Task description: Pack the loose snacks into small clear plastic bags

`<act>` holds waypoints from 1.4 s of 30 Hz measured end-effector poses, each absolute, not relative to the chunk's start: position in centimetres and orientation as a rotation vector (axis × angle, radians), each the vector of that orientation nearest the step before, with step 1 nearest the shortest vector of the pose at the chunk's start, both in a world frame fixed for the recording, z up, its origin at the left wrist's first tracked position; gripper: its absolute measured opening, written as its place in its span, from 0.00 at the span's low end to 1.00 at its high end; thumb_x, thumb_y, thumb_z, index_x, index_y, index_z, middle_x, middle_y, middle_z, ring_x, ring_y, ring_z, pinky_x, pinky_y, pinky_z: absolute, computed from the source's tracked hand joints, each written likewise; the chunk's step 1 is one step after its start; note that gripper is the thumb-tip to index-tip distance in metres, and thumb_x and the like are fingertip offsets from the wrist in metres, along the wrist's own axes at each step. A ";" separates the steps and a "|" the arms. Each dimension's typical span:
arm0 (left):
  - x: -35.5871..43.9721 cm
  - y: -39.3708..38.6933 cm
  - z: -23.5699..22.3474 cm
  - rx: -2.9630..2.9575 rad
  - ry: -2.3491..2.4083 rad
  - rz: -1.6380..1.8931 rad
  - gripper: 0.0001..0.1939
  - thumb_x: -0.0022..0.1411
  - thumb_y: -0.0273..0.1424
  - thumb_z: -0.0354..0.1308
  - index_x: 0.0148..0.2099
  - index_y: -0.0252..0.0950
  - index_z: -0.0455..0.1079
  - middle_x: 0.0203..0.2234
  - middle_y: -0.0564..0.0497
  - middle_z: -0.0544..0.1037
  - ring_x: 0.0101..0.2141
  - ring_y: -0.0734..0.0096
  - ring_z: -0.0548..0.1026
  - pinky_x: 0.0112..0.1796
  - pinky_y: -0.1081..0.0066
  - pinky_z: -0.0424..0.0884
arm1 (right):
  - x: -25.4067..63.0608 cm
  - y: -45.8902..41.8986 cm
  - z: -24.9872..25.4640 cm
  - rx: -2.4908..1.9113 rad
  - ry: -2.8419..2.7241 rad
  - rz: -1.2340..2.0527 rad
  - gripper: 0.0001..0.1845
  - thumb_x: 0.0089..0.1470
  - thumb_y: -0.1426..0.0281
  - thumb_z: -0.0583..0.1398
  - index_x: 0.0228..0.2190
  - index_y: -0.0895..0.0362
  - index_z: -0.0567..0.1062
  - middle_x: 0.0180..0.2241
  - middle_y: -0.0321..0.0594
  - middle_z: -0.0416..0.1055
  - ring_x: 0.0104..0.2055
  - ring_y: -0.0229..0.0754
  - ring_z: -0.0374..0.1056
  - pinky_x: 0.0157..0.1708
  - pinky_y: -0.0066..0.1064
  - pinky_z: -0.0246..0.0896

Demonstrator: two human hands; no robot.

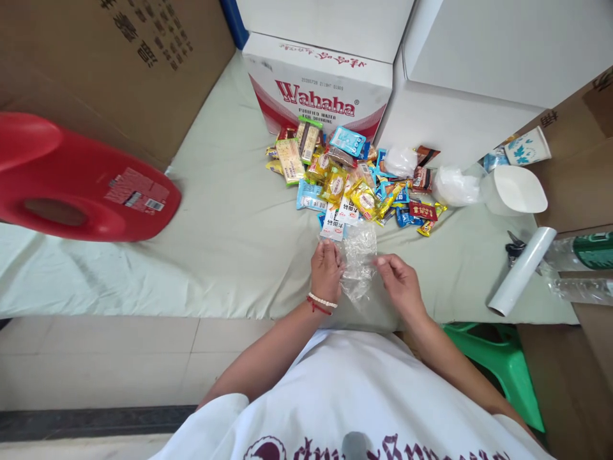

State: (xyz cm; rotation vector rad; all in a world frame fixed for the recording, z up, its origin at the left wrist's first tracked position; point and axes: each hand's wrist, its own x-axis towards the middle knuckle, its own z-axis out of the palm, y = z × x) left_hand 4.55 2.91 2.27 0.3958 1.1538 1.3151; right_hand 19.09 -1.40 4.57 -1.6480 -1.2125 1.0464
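Note:
A crinkled clear plastic bag [359, 259] is stretched between my two hands at the near side of the table. My left hand [327, 268], with a beaded bracelet and a red cord at the wrist, has its fingers closed on the bag's left side. On the other side, my right hand [398, 276] pinches the bag's right edge between thumb and fingers. Just beyond lies a heap of small wrapped snacks [335, 185] in yellow, blue, red and white packets. A white packet with black print [332, 223] is close to my left fingertips.
A Wahaha water carton [318, 89] stands behind the snacks. Left is a red jug [86, 185]. Right are bunched white plastic bags [457, 186], a white bowl [514, 190], a paper cup [527, 147], a white roll [522, 271], scissors [515, 248] and plastic bottles [584, 251].

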 end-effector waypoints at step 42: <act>-1.8 0.5 1.7 0.716 0.948 0.576 0.29 0.54 0.58 0.66 0.31 0.34 0.76 0.25 0.46 0.79 0.29 0.67 0.76 0.29 0.70 0.72 | 22.8 0.8 6.5 -1.480 -0.620 1.352 0.22 0.40 0.53 0.75 0.29 0.53 0.76 0.20 0.29 0.63 0.20 0.31 0.52 0.22 0.26 0.58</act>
